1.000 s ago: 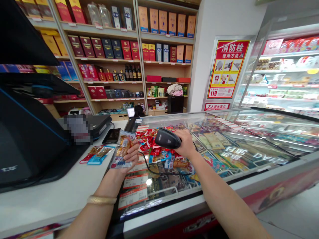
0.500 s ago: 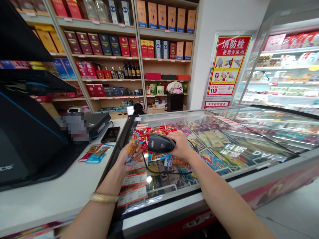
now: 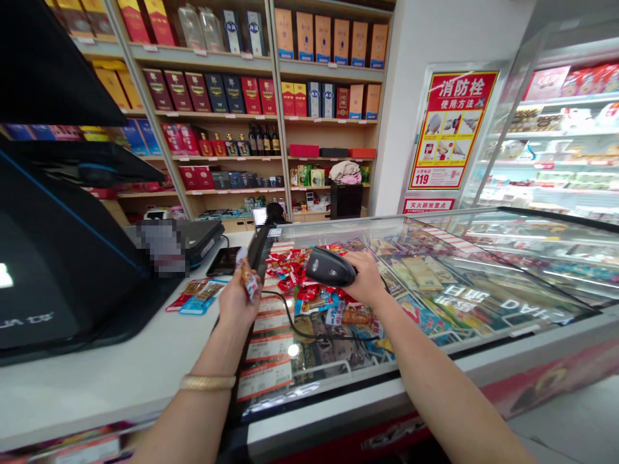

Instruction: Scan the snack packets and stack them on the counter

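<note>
My left hand (image 3: 240, 298) is closed on a small snack packet (image 3: 247, 277) at the freezer's left edge. Over the glass, my right hand (image 3: 365, 276) grips the black barcode scanner (image 3: 330, 267), whose head points left. A black cable (image 3: 309, 336) loops below it across the glass. Red candy packets (image 3: 287, 267) lie on the freezer top behind and left of the scanner. Nearer to me are blue-and-white snack packets (image 3: 338, 316). On the white counter, left of my left hand, rest red and blue packets (image 3: 200, 298).
A glass-topped freezer (image 3: 520, 332) spans the right. The white counter (image 3: 120, 380) holds a black checkout machine (image 3: 58, 258), a scale (image 3: 206, 237) and a phone (image 3: 225, 261). Shelves of boxes (image 3: 217, 154) stand behind. A person's dark hair (image 3: 276, 214) shows beyond the freezer.
My left hand has moved left with its packet, away from the scanner and towards the counter. The scanner's head is tilted a little differently. The whole view has shifted slightly.
</note>
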The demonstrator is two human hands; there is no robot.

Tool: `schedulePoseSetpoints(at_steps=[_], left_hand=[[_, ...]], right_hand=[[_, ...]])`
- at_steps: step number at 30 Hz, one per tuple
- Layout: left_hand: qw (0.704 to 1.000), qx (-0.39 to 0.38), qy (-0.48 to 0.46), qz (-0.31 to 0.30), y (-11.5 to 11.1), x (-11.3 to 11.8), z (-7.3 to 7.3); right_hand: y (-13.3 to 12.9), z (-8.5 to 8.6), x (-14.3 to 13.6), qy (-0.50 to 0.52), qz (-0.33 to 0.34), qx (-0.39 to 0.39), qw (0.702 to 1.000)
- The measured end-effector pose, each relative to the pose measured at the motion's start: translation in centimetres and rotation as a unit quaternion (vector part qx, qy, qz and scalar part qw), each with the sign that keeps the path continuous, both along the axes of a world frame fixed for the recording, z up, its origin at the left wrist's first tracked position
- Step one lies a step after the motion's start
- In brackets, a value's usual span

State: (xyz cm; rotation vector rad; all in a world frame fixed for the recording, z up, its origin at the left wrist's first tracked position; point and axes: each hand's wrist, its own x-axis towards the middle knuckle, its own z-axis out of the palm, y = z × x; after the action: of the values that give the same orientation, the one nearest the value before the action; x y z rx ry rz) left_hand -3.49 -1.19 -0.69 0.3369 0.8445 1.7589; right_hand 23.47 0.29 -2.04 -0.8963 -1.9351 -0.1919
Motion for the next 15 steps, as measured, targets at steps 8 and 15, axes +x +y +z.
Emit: schedulePoseSetpoints(at_steps=[8, 15], left_hand=[[0.962, -0.002, -0.016, 0.273, 1.8, -8.5, -0.1], [0.989, 0.036, 0.063, 0.125, 2.1, -11.0, -2.1]], right_hand=[[0.8, -0.3, 1.1, 0.025, -0.053, 0.007, 0.998], [1.3, -0.4, 1.9, 0.049, -0.082, 0.01, 0.995]])
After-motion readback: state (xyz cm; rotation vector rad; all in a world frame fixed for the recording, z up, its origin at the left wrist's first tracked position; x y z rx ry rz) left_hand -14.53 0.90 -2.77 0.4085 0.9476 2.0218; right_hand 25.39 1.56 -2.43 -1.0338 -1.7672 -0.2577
